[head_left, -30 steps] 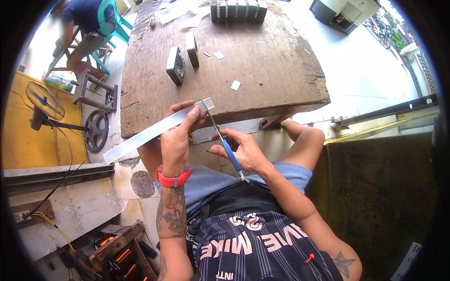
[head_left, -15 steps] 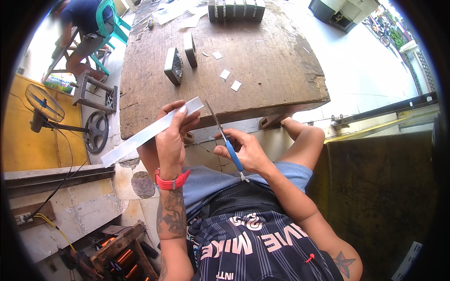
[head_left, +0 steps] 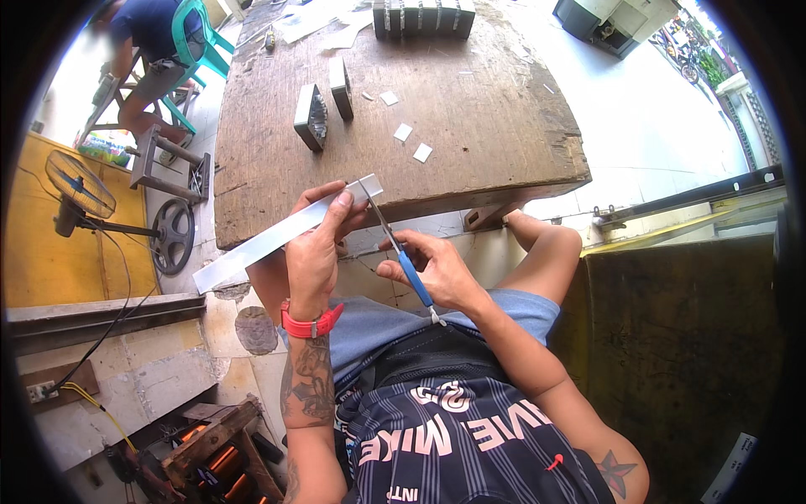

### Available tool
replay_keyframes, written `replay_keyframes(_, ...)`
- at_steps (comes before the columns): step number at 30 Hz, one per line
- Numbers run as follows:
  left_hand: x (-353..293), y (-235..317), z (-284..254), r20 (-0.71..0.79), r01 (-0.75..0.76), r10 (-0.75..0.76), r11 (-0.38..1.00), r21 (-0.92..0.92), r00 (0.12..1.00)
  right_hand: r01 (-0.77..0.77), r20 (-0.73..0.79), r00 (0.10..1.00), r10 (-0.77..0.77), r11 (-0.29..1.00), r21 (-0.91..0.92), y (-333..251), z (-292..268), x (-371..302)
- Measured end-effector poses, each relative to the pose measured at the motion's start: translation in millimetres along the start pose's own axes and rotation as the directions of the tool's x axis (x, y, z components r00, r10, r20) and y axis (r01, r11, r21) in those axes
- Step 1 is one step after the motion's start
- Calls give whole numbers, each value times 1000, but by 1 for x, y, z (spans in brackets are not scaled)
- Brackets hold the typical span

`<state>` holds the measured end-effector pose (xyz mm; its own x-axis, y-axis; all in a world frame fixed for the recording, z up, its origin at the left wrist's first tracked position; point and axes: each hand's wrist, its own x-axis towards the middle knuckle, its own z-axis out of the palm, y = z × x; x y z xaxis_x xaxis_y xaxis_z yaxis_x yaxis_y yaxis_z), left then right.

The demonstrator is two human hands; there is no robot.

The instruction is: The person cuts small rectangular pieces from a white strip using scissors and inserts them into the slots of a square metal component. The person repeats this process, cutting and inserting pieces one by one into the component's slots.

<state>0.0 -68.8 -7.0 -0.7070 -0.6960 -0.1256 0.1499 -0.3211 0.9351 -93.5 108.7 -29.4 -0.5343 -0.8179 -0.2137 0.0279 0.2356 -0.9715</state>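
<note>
Just before the table's near edge, my left hand pinches a long white strip of paper-like sheet between thumb and fingers. The strip slants from lower left to upper right. My right hand grips blue-handled scissors, whose blades cross the strip near its right end. A short end piece sticks out beyond the blades. On the wooden table lie several small white cut pieces. Two dark laminated metal blocks stand to their left.
A row of dark metal blocks sits at the table's far side beside loose white sheets. To the left are a standing fan, a small wooden stool, and a person by a green chair. Copper-coloured coils are at lower left.
My left hand has shifted the strip to the right and slightly up. Its right end now lies between the scissor blades, where before it was left of them.
</note>
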Motion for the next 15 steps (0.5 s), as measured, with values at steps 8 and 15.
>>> replay_keyframes(8, 0, 2, 0, 4, 9, -9, 1000, 0, 1000, 26, -8, 1000, -26, 1000, 8, 3, 2, 1)
replay_keyframes(15, 0, 0, -3, -53, -14, 18, 998, 63, 998, -6, -20, 1000, 6, 1000, 23, 12, 3, 4)
